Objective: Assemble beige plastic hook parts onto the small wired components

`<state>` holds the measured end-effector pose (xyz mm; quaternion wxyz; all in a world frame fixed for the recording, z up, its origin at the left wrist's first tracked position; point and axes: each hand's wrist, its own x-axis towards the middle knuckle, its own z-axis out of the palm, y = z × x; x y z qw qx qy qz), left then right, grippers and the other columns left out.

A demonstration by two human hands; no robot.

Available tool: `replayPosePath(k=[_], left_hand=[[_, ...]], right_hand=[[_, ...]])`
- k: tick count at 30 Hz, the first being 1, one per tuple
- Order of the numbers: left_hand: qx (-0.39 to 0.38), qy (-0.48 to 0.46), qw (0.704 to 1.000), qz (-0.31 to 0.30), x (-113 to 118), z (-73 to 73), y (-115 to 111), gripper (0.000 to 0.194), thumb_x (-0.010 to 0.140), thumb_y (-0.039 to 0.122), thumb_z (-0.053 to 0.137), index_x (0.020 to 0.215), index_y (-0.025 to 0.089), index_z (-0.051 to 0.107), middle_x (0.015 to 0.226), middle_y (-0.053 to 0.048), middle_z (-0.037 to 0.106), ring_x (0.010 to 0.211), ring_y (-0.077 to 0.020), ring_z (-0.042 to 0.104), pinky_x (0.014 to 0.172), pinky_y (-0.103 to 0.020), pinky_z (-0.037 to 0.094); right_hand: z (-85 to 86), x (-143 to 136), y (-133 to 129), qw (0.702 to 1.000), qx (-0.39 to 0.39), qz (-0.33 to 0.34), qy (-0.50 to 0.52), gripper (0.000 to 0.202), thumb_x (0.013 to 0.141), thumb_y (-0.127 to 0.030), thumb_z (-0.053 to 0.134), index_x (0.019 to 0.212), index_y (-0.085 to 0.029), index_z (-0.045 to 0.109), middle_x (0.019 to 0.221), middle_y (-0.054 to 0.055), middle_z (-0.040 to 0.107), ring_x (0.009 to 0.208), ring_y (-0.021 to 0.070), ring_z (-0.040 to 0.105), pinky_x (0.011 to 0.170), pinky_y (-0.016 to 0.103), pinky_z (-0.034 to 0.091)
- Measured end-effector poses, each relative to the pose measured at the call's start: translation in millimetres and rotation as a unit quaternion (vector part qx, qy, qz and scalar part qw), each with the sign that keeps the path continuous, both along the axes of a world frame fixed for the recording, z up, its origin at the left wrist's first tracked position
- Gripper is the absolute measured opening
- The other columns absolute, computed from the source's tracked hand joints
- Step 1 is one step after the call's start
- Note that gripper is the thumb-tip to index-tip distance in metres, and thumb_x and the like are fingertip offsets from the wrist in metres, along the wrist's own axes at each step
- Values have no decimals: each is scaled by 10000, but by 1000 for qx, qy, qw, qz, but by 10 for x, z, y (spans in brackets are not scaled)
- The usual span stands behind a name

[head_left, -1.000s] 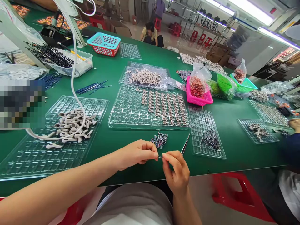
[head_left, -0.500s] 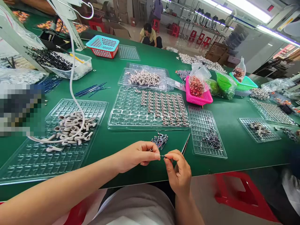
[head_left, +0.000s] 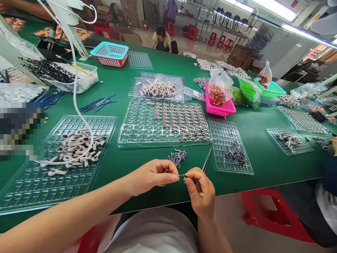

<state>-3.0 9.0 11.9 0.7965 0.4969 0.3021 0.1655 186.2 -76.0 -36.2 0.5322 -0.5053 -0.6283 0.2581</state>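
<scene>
Low over the table's front edge, my left hand [head_left: 154, 177] pinches one end of a thin wire [head_left: 180, 175]. A small round dark-ended piece [head_left: 167, 170] shows among its curled fingers, too small to name. My right hand [head_left: 201, 193] is closed, thumb and fingertips pinching a tiny dark part [head_left: 185, 176] at the wire's other end. Metal tweezers [head_left: 207, 160] stick out beyond the right hand, points away from me; whether the hand grips them is hidden. Just past my hands lies a pile of small wired parts [head_left: 177, 157].
Ahead is a clear tray [head_left: 139, 121] partly filled with grey earphone-like housings. Trays of loose housings [head_left: 79, 146] and dark wired parts [head_left: 236, 154] flank me. A white cable [head_left: 74, 86] hangs at left. A pink basket [head_left: 219, 109] stands beyond; another person's hand [head_left: 334, 144] is far right.
My view has turned slightly, so the table things sit a little further left. The gap between my fingertips is slightly wider, with more of the wire showing. Both pinches are kept.
</scene>
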Motion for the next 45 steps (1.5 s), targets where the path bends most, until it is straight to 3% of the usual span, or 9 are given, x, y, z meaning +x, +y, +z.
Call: replayPosePath(k=[21, 24, 29, 33, 38, 45], left_hand=[[82, -22, 996, -5, -14, -38, -7, 259, 845, 388, 689, 803, 140, 629, 731, 18, 520, 686, -120, 420, 651, -259, 336], [85, -4, 996, -1, -25, 2, -14, 259, 865, 397, 662, 833, 145, 614, 720, 32, 477, 660, -114, 383, 611, -254, 311], [92, 26, 995, 15, -67, 31, -29, 241, 951, 351, 504, 1103, 168, 547, 793, 36, 432, 667, -116, 376, 612, -256, 333], [158, 54, 985, 47, -51, -29, -67, 182, 990, 309, 404, 1057, 178, 511, 843, 9, 498, 673, -126, 411, 636, -278, 378], [206, 82, 974, 50, 15, -76, -124, 168, 999, 276, 392, 1093, 189, 501, 964, -35, 617, 762, -148, 528, 704, -300, 447], [216, 86, 972, 44, 20, -91, -133, 167, 984, 248, 415, 1105, 204, 520, 995, -28, 646, 779, -147, 564, 718, -296, 475]], right_hand=[[-11, 14, 3, 999, -8, 28, 26, 124, 923, -128, 573, 991, -227, 603, 878, 6, 617, 804, 131, 581, 699, 250, 469], [-17, 11, -7, 1000, -1, 13, 23, 129, 922, -124, 576, 993, -227, 609, 874, 5, 619, 797, 126, 586, 691, 242, 476], [-35, -10, -19, 999, 13, -51, -9, 144, 926, -123, 575, 1006, -229, 630, 886, 8, 643, 799, 128, 617, 684, 235, 498], [-48, -33, -9, 993, 37, -104, -51, 143, 923, -131, 581, 1011, -227, 641, 893, 17, 672, 785, 140, 645, 653, 240, 508], [-52, -52, 0, 988, 54, -110, -93, 152, 922, -127, 583, 1022, -223, 645, 904, 27, 686, 772, 146, 658, 637, 249, 524], [-64, -52, 15, 988, 57, -96, -111, 179, 923, -93, 578, 1042, -214, 634, 905, 27, 683, 833, 144, 661, 709, 263, 534]])
